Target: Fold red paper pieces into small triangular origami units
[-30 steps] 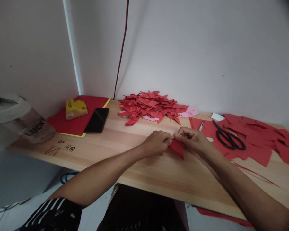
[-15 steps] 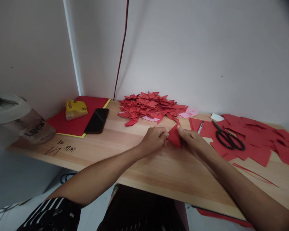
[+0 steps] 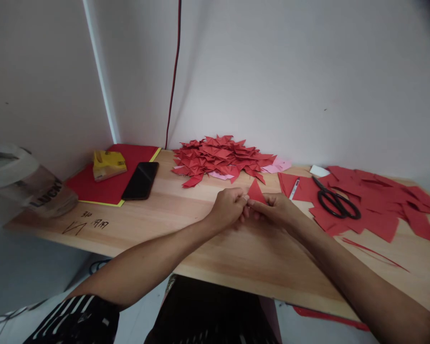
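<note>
A small folded red paper triangle (image 3: 255,191) stands point-up between both my hands, just above the wooden table (image 3: 200,243). My left hand (image 3: 227,209) pinches its lower left edge with closed fingers. My right hand (image 3: 275,210) grips its lower right side, fingers curled around it. Behind the hands lies a heap of folded red paper pieces (image 3: 220,157) against the wall.
Black scissors (image 3: 335,203) and a marker pen (image 3: 294,188) rest on loose red paper sheets (image 3: 376,210) at the right. A black phone (image 3: 140,180) and a yellow packet (image 3: 108,163) lie on a red-and-yellow sheet (image 3: 107,184) at the left. A clear container (image 3: 28,188) sits at the far left.
The red triangle has been turned from pointing down toward me to standing point-up, and both hands have closed in together around its base.
</note>
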Demonstrator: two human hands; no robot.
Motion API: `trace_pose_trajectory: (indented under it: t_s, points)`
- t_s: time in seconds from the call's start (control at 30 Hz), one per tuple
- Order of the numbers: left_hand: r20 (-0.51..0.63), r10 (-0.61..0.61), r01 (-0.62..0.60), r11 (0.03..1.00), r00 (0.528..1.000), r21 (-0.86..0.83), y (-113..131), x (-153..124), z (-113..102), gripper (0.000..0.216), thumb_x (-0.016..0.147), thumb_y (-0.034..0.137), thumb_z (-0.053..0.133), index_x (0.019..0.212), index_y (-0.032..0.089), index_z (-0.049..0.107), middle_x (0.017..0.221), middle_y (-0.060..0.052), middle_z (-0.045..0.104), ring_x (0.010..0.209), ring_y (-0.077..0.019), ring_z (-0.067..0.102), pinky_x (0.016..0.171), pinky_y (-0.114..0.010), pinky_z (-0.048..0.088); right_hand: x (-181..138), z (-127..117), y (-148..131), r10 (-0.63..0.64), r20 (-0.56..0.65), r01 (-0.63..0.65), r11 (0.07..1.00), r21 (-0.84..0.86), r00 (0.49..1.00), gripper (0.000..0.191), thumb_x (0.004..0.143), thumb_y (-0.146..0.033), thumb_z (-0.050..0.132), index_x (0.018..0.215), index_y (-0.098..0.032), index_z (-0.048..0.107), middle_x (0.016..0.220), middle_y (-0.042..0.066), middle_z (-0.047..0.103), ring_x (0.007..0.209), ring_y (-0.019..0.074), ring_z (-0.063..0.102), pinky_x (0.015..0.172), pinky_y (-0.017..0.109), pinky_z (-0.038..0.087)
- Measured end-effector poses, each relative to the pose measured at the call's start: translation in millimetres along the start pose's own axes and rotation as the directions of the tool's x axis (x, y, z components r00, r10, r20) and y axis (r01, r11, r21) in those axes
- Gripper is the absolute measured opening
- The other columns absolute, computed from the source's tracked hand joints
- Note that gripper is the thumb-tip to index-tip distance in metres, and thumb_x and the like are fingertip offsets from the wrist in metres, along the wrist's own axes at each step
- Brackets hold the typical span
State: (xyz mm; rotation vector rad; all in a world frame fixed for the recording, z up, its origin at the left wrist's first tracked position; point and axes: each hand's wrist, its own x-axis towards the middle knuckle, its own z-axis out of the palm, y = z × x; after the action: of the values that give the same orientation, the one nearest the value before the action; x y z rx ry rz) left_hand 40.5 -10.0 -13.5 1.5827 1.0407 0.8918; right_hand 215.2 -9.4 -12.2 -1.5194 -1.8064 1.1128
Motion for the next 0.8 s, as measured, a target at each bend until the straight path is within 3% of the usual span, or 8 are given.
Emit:
trace_pose_trajectory:
  t_s: [0.2,0.33,0.63,0.8]
  points:
    - [-0.058,0.045,-0.045,0.999,0.997,0.006,2.8,-0.6,0.7,0.029,0.090,0.026,0.045,0.063,0.016,0.050,0.052,0.003,0.056,0.040,-0.0069,0.049,0.045,-0.018,0.038,0.1,-2.4,-2.5,0.067,0.035,-0.072,0.983,0.169,0.997,0.045,0.069,-0.060,0.073,0.062,-0.016,0.062,0.057,0.001,0.061,0.048,0.0092,0.044,0.046,0.024,0.028]
    - [-0.118,0.039,-0.039,0.999,0.992,0.004,4.3,0.6,-5.2,0.030,0.090,0.026,0.046,0.061,0.016,0.050,0.050,0.004,0.054,0.040,-0.0073,0.048,0.047,-0.020,0.038,-1.8,-5.4,-2.0,0.046,0.039,-0.054,0.968,0.246,0.998,0.045,0.072,-0.061,0.070,0.068,-0.017,0.065,0.062,0.002,0.064,0.049,0.0091,0.045,0.046,0.024,0.029]
    - [-0.145,0.046,-0.055,0.997,0.988,-0.061,1.3,4.4,-9.3,0.031,0.089,0.026,0.047,0.060,0.016,0.049,0.049,0.004,0.053,0.040,-0.0066,0.046,0.046,-0.019,0.035,-4.5,-11.8,-1.7,0.007,0.032,-0.014,0.972,0.233,0.999,0.048,0.074,-0.064,0.068,0.068,-0.016,0.067,0.064,0.004,0.064,0.050,0.0095,0.045,0.046,0.024,0.031]
    - [-0.219,-0.007,-0.019,0.993,0.976,-0.114,-6.1,13.5,-25.6,0.031,0.089,0.023,0.047,0.059,0.015,0.049,0.046,0.004,0.050,0.038,-0.0051,0.042,0.045,-0.018,0.032,-2.8,-17.7,5.8,-0.004,-0.015,0.008,0.967,0.253,1.000,0.053,0.068,-0.069,0.070,0.069,-0.016,0.067,0.066,0.006,0.066,0.053,0.0107,0.050,0.047,0.024,0.036]
